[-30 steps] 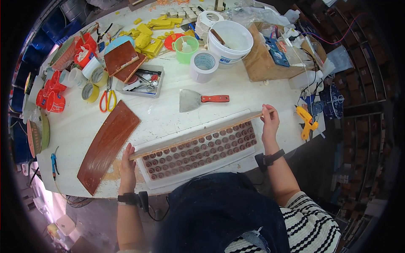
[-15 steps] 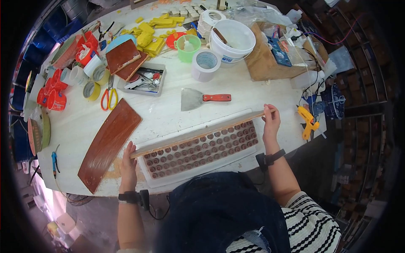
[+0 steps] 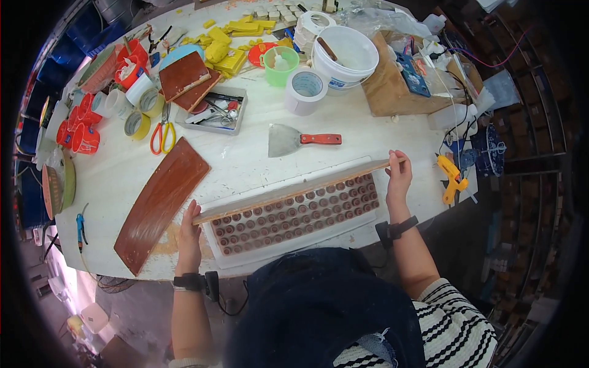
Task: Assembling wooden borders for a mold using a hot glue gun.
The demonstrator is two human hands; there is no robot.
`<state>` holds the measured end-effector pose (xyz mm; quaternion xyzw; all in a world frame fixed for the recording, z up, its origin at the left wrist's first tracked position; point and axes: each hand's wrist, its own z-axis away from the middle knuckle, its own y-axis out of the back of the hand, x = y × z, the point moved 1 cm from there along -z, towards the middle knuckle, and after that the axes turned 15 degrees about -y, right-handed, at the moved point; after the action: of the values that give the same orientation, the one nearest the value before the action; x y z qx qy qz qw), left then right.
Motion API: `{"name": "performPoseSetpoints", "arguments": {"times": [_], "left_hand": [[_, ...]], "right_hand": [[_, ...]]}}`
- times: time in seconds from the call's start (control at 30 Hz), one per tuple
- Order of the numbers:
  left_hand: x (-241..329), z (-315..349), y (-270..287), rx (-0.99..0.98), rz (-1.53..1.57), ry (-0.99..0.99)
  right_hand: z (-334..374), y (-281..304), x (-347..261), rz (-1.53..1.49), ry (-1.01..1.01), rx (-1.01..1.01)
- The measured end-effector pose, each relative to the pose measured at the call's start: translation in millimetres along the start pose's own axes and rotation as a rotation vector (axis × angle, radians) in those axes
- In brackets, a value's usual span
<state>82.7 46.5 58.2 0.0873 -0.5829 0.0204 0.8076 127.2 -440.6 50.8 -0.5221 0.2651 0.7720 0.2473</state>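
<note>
A long, thin wooden board point(image 3: 294, 192) is gripped at its two ends, tilted up on edge. My left hand point(image 3: 189, 242) pinches its left end, and my right hand point(image 3: 399, 181) closes on the right end with fingers over the edge. Beneath and on the near side of the board lies a long white tray-like mold point(image 3: 270, 253) with rows of small round brown-rimmed pieces. The board hides the tray's far part; whether they touch, I cannot tell. Beyond it lies a wide scraper point(image 3: 320, 139) with a red handle.
A reddish-brown board point(image 3: 162, 205) lies left of the tray. Scissors point(image 3: 162, 138), a grey tool box point(image 3: 211, 127), a tape roll point(image 3: 305, 92) and a white bucket point(image 3: 356, 55) stand farther back. A yellow glue gun point(image 3: 451, 179) lies at the right edge, a cardboard box point(image 3: 392, 98) behind it.
The whole view has shifted slightly. Both hands keep hold of the board's ends, and its near edge sits a little differently over the tray. Nothing was let go.
</note>
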Motion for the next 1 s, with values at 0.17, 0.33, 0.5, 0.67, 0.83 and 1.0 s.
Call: {"name": "performPoseSetpoints", "arguments": {"times": [0.17, 0.33, 0.5, 0.67, 0.83, 1.0], "left_hand": [[0.7, -0.5, -0.3, 0.002, -0.010, 0.012], [3.4, -0.5, -2.7, 0.002, 0.003, 0.033], [2.2, 0.2, -1.3, 0.003, -0.008, 0.016], [4.1, 0.7, -2.2, 0.009, -0.019, 0.014], [6.5, 1.2, -2.1, 0.013, -0.032, 0.012], [4.9, 1.4, -0.2, 0.024, -0.034, 0.016]], "right_hand": [[0.1, 1.0, 1.0, 0.005, 0.003, 0.000], [-1.5, 0.8, 2.4, -0.002, 0.002, 0.009], [-1.0, 0.4, 1.8, 0.006, 0.011, 0.009], [-2.7, 1.6, 3.5, 0.013, 0.023, 0.003], [-3.6, 2.5, 3.8, 0.036, 0.008, -0.003], [-3.0, 2.1, 3.2, 0.110, -0.015, 0.005]]}}
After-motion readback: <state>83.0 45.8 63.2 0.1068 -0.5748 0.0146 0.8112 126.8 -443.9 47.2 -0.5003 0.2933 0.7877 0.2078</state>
